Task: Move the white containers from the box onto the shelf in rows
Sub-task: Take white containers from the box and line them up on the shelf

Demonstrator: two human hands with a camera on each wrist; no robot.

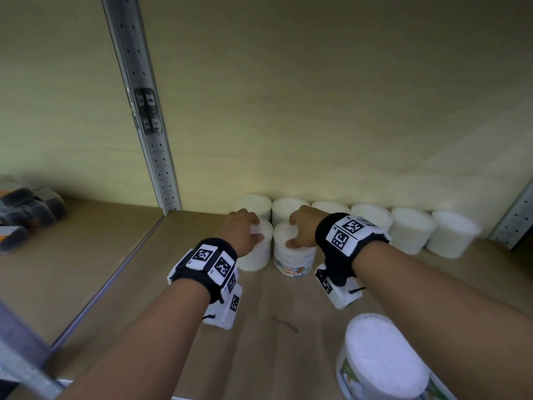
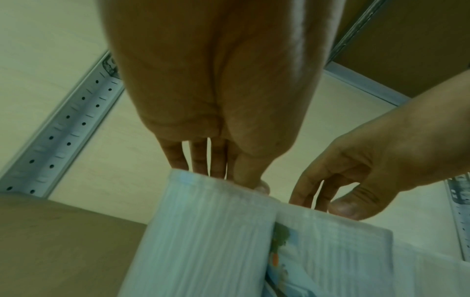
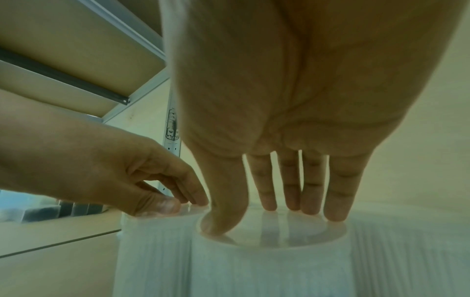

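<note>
On the wooden shelf (image 1: 288,327) a row of several white round containers (image 1: 372,217) stands against the back wall. Two more stand side by side just in front of its left end. My left hand (image 1: 253,229) grips the lid of the left one (image 1: 256,258) from above, fingers behind and thumb in front (image 2: 229,178). My right hand (image 1: 294,232) holds the right one (image 1: 294,261), labelled "cotton buds", the same way, with fingertips on the far rim and thumb on the near rim (image 3: 257,220). Both containers stand upright on the board and touch each other (image 2: 203,231).
Another white container (image 1: 380,359) stands at the near right of the shelf, under my right forearm. A perforated metal upright (image 1: 144,111) borders the bay on the left, and another upright (image 1: 513,223) is at the right. Dark packages (image 1: 26,212) lie in the neighbouring left bay.
</note>
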